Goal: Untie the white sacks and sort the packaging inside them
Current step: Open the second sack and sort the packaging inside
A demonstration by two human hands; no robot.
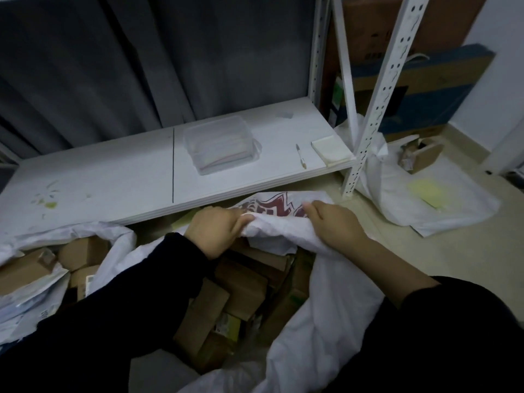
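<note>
**While both hands grip the rim, sack lies open on the floor**

Where the white sack [326,307] meets the front edge of the low shelf board [113,180], both hands hold its far rim. L hand [215,231] has its fingers curled round a bunched fold of the fabric. R hand [334,222] is just beside it on the same rim, fingers hooked over the cloth, back of the hand up. Red print [272,207] shows on the fabric btw. the two hands.

Sack mouth is open toward the camera, w/ brown cardboard boxes [243,287] piled inside, some tilted. Dark sleeves cover both forearms; the R one is pushed up.

At far left a second sack [113,236] lies open, w/ more boxes [82,251] in it. On the shelf board: a clear plastic container [219,143], a pen [301,156] and a pale notepad [330,150] at the R corner, well apart from the container. A perforated upright post [380,95] stands at that corner. Beyond it a third sack [411,217] lies on the floor, w/ a yellow sheet [426,191] and a small box [422,154] on it. A grey curtain [113,52] hangs behind the shelf.
</note>
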